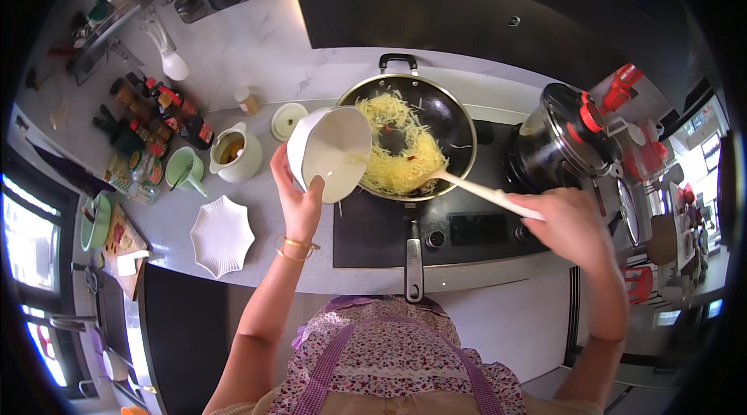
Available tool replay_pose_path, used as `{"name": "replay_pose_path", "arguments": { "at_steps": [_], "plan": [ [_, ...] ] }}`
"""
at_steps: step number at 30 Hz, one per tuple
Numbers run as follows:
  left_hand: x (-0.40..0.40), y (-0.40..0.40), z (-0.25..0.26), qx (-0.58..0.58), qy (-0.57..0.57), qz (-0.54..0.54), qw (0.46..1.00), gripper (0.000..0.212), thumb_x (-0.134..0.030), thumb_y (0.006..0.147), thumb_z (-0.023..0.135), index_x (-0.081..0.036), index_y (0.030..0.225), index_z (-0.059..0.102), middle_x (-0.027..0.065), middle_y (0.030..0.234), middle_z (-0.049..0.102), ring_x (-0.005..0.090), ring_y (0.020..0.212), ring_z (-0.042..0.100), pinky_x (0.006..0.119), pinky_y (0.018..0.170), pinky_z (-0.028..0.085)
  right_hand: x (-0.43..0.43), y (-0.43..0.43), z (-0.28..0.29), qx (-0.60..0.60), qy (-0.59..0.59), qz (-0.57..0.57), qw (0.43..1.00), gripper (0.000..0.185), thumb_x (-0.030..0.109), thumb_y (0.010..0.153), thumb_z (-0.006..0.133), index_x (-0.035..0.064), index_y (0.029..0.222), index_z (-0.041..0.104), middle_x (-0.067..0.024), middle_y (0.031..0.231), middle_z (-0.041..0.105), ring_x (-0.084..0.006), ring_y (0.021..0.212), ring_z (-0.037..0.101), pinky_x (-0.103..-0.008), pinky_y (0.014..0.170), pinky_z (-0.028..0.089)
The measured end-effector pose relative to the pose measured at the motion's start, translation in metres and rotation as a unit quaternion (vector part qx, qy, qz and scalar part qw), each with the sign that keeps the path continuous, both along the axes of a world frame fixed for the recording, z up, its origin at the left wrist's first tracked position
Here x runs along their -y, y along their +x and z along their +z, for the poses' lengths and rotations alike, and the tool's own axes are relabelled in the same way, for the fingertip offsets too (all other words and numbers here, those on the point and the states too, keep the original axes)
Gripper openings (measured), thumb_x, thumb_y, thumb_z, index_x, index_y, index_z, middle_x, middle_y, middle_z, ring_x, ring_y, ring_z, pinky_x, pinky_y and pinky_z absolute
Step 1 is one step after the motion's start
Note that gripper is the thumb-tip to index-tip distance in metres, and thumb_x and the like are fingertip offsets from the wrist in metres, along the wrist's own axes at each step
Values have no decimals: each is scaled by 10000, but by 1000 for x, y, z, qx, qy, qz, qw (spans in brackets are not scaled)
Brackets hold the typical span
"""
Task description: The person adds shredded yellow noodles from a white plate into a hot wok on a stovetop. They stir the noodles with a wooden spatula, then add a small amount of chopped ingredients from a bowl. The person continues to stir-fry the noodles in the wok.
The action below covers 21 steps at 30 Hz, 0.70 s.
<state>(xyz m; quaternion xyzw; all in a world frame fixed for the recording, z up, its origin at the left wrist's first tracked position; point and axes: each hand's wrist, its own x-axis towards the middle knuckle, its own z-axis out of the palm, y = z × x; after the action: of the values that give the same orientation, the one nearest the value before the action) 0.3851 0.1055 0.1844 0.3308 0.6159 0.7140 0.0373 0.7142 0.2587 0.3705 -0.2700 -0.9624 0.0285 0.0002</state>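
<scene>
My left hand (302, 202) grips a white bowl (332, 149), tilted with its mouth towards the left edge of a black wok (449, 117); a little pale residue shows inside it. Yellow shredded vegetable, perhaps potato, (408, 152) lies in the wok with a few red bits. My right hand (563, 228) holds the pale handle of a spatula (490, 196), whose head is among the shreds and partly hidden. The wok stands on a black cooktop (373, 234), its long handle (414, 263) pointing towards my body.
A white scalloped plate (222, 237), a lidless cream pot (236, 153), its likely lid (289, 121) and a green cup (185, 169) stand left of the cooktop. Sauce bottles (184, 117) are behind them. A lidded pressure cooker (554, 135) stands to the wok's right.
</scene>
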Motion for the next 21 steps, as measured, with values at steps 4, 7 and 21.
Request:
{"name": "replay_pose_path", "arguments": {
  "at_steps": [4, 7, 21],
  "plan": [
    [-41, 3, 26, -46, -2, -24, 999, 624, -144, 840, 666, -43, 1360, 336, 102, 1124, 528, 175, 1006, 543, 295, 834, 475, -5, -10, -58, -45, 38, -35, 998, 386, 109, 785, 663, 206, 1159, 666, -120, 633, 597, -280, 565, 609, -404, 510, 470],
    [-44, 3, 63, 143, -39, -96, 984, 581, -338, 904, 627, -68, 1348, 367, 98, 1088, 536, 168, 920, 597, 271, 627, 542, -4, -3, -61, -117, 63, -69, 989, 393, 131, 796, 661, 193, 1184, 650, -96, 635, 574, -279, 531, 590, -404, 503, 467],
    [-52, -4, 71, 214, -175, -217, 936, 659, -591, 925, 437, -110, 1369, 360, 120, 1227, 512, 243, 1057, 597, 422, 562, 608, -40, -65, -144, -324, -8, 51, 945, 449, 5, 778, 634, 92, 1216, 589, -135, 1007, 588, -307, 910, 602, -401, 787, 508]
  ]
}}
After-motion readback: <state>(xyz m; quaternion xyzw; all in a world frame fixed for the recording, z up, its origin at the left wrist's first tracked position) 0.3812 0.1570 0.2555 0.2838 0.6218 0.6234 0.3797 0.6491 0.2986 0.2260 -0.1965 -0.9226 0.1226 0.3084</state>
